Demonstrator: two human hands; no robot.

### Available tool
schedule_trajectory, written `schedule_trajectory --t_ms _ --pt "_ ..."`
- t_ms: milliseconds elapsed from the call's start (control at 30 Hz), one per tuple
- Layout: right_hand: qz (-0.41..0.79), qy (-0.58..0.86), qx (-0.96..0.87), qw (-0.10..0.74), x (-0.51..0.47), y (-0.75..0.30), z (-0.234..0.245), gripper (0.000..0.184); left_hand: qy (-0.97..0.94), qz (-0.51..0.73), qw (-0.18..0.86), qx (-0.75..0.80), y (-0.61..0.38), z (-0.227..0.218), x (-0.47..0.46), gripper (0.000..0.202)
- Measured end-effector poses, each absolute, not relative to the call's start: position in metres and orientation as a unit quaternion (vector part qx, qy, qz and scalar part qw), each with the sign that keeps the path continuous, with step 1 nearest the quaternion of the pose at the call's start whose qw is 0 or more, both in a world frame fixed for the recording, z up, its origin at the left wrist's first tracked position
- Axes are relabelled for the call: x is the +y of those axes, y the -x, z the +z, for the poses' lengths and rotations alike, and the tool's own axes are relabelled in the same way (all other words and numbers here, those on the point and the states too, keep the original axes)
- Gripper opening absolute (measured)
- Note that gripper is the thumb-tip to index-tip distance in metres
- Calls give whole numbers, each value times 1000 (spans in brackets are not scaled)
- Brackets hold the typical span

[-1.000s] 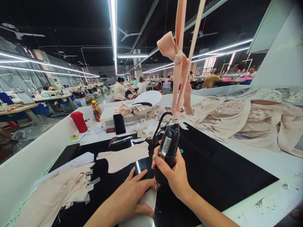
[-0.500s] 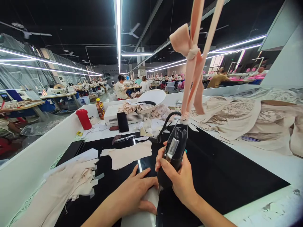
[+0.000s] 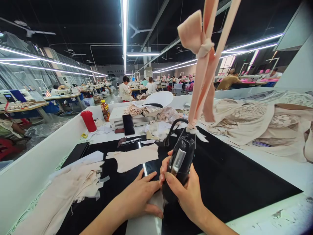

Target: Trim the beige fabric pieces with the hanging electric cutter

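Note:
My right hand (image 3: 188, 192) is wrapped around a black corded handheld power tool (image 3: 182, 160) with a silver plate on its side. The tool is held nearly upright and hangs from knotted pink fabric straps (image 3: 204, 75). Its lower end is hidden behind my fingers and against the work surface. Flat on a pale, translucent-looking piece (image 3: 144, 223) lies my left hand (image 3: 140, 197), fingers spread, the fingertips close to the tool's base. Just beyond it rests a cut beige fabric piece (image 3: 137, 158). A stack of beige cut pieces (image 3: 70, 186) lies to the left.
Under everything is a glossy black board (image 3: 230, 182). At the back are a phone (image 3: 128, 124), a pen (image 3: 131, 141), a red cup (image 3: 88, 120), a drink bottle (image 3: 105, 111) and a white vented box (image 3: 117, 119). Beige fabric heaps (image 3: 246, 120) cover the right side. People sit at sewing machines beyond.
The view has shifted slightly, so the whole scene sits a little differently. Both hands and the tool stay almost in place, the left hand still flat beside the tool.

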State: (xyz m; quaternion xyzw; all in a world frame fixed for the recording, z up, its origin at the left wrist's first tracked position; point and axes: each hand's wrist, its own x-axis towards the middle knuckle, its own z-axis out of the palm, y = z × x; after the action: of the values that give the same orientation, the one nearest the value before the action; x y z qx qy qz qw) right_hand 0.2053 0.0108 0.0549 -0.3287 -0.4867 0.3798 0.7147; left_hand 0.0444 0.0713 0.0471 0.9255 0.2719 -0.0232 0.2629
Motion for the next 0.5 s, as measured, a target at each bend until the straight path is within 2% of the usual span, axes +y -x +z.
schedule_trajectory --t_ms 100,267,500 --pt "370 345 -487 712 9 -204 55 31 -928 -34 254 271 -45 49 72 97" --pt "390 338 -475 713 10 -203 55 34 -924 -32 275 263 -42 49 73 97" --pt "384 324 -490 712 7 -198 54 25 -921 -16 291 258 -43 50 73 102"
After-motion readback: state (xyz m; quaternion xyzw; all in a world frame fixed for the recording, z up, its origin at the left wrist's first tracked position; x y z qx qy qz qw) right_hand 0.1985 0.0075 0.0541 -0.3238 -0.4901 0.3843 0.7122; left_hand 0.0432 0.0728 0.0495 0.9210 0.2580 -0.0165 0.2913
